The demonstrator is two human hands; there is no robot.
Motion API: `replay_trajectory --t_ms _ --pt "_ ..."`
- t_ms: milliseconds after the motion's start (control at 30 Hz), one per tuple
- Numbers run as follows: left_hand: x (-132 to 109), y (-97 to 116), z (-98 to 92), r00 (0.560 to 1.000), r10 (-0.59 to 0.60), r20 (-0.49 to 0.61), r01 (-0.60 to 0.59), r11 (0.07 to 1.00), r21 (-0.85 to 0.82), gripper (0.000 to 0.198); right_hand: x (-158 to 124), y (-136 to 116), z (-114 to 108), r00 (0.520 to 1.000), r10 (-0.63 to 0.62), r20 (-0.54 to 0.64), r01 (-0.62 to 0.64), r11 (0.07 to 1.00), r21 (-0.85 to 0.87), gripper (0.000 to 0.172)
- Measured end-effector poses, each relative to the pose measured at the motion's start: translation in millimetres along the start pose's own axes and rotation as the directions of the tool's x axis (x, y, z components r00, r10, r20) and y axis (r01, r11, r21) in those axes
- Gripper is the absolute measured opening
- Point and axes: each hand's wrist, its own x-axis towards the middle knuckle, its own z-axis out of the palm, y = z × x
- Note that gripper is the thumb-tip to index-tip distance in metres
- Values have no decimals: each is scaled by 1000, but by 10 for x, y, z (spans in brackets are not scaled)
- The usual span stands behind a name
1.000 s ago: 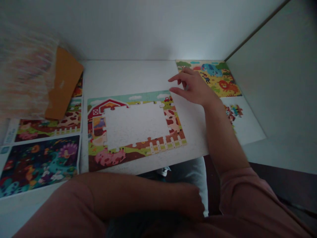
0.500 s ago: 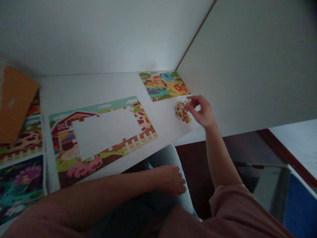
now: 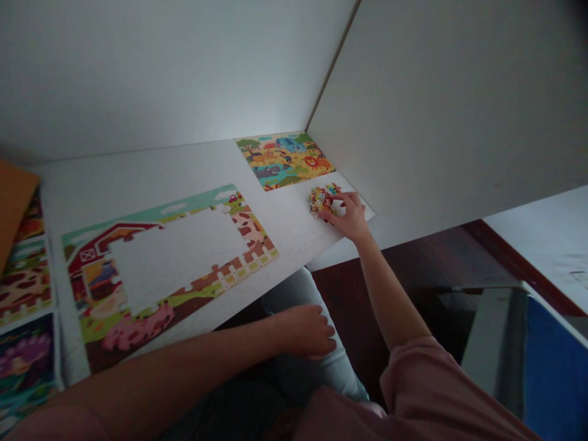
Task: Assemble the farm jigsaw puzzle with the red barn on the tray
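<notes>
My right hand (image 3: 348, 214) is at a small pile of jigsaw puzzle pieces (image 3: 316, 199) near the right end of the white table. Its thumb and fingers close round some pieces at the pile's near side; the exact ones are partly hidden. My left hand (image 3: 310, 332) rests on my leg below the table edge, fingers curled in, with nothing seen in it. On the table lies a farm puzzle (image 3: 197, 297). Its border with barn, pig, cow and fence is joined, and its middle shows bare table.
A picture sheet with safari animals (image 3: 285, 160) lies at the back, beside the wall (image 3: 413, 122). More colourful picture sheets (image 3: 25, 275) and an orange packet (image 3: 16, 202) are at the far left. A blue-sided object (image 3: 554, 361) stands on the floor at right.
My right hand has come down onto the pile of puzzle pieces, and its fingers have closed there. My left hand stays on my leg. The view has turned slightly right.
</notes>
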Motion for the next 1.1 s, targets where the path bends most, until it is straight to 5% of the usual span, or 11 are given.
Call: replay_trajectory --t_ms 333,467,633,767,867,933,967,1000,1033,1067,1100 --pt "-25 35 37 999 -28 -35 29 999 31 18 23 -154 -113 998 -37 -40 36 999 -19 44" --pt "-20 25 129 1000 4 -29 -3 999 36 12 157 -430 -151 980 -163 -114 171 983 68 47" --pt "49 32 227 999 15 35 -16 999 32 11 551 -1343 31 873 -451 -186 487 834 259 57" --pt "56 48 116 992 24 125 -45 986 162 18 772 -2284 311 717 -681 -148 688 658 305 56" --pt "-3 70 -22 937 1 349 -88 969 233 32 795 -2661 527 642 -764 -70 738 590 328 53" --pt "-21 98 -30 707 -67 704 -72 984 166 34 764 -2699 646 620 -784 -35 741 571 354 53" --pt "-11 118 4 478 -104 872 -20 991 129 32 745 -2675 692 617 -786 -24 737 568 366 52" --pt "12 142 58 40 -206 978 26 978 205 28 727 -2635 727 619 -786 -15 732 569 375 52" --pt "42 167 120 -287 -191 939 76 972 221 25 714 -2590 750 622 -783 -10 726 572 382 52" --pt "75 192 179 -514 -172 840 93 963 254 24 705 -2550 764 627 -779 -10 721 575 388 53" --pt "102 212 221 -639 -183 747 75 952 298 25 701 -2520 770 630 -776 -18 719 574 393 53"
